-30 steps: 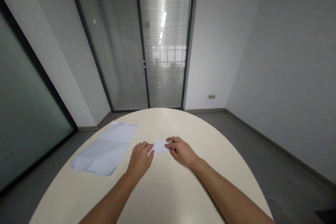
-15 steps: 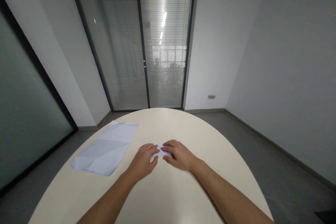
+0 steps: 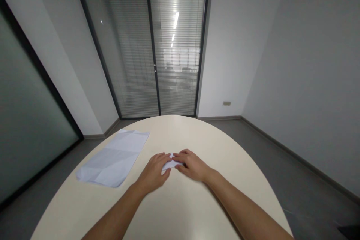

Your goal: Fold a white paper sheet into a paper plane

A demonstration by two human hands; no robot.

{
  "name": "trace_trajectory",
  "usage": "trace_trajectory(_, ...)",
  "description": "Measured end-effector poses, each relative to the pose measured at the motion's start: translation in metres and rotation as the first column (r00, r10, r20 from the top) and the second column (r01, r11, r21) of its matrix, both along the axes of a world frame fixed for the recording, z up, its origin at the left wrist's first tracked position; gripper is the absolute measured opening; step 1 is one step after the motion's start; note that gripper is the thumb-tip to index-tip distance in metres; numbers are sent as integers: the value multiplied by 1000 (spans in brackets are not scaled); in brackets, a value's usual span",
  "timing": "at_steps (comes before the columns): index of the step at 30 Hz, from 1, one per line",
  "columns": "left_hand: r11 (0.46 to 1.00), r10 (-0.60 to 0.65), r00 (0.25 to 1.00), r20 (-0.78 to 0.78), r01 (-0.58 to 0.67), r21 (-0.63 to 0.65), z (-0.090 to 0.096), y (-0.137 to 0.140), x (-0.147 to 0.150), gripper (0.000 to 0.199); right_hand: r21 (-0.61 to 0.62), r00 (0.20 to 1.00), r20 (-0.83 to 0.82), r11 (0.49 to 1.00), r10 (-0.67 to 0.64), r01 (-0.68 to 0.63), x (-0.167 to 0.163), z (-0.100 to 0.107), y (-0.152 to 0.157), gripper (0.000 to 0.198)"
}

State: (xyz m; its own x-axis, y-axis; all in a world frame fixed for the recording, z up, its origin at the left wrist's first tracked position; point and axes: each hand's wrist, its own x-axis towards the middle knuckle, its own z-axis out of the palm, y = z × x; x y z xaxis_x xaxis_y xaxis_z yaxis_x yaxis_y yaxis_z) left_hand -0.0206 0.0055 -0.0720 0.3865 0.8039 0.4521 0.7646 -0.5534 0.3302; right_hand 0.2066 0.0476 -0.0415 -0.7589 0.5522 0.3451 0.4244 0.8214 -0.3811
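A small piece of folded white paper point(image 3: 169, 164) lies on the table between my hands, largely covered by fingers. My left hand point(image 3: 154, 171) holds its left side, fingertips on top and thumb at the near edge. On the right side, my right hand point(image 3: 194, 165) presses its fingers on the paper, with the thumb along the near edge. The fingertips of both hands nearly meet over the middle. How the folds run underneath is hidden.
The round cream table point(image 3: 180, 210) has a curved edge on both sides. Large creased white sheets point(image 3: 115, 159) lie at its left. Beyond the far edge stand glass doors with blinds point(image 3: 177, 82), and a wall socket point(image 3: 226, 103) sits low on the wall.
The small peak of paper that stood up between my fingertips now looks flatter. My fingers have shifted slightly over it. The large sheets have not moved.
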Motion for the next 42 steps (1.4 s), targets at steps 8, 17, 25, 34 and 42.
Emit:
trace_trajectory(8,1000,26,1000,-10,-25,6,-4,3,-1,35,4,1000,24,1000,9,-10,0,-6,3,41)
trace_trajectory(17,1000,-5,998,-57,5,5,0,0,-2,46,-79,990,139,996,-33,45,6,-9,2,49)
trace_trajectory(25,999,27,996,-89,-29,-25,4,-2,-1,46,-50,990,136,998,-40,47,5,-6,1,47)
trace_trajectory(34,999,38,993,-115,-40,-15,4,-2,-1,46,74,995,29,993,-98,96,2,-6,3,35)
trace_trajectory(42,997,49,991,-127,-56,-47,6,-2,0,47,66,995,1,993,-99,99,2,-4,3,32)
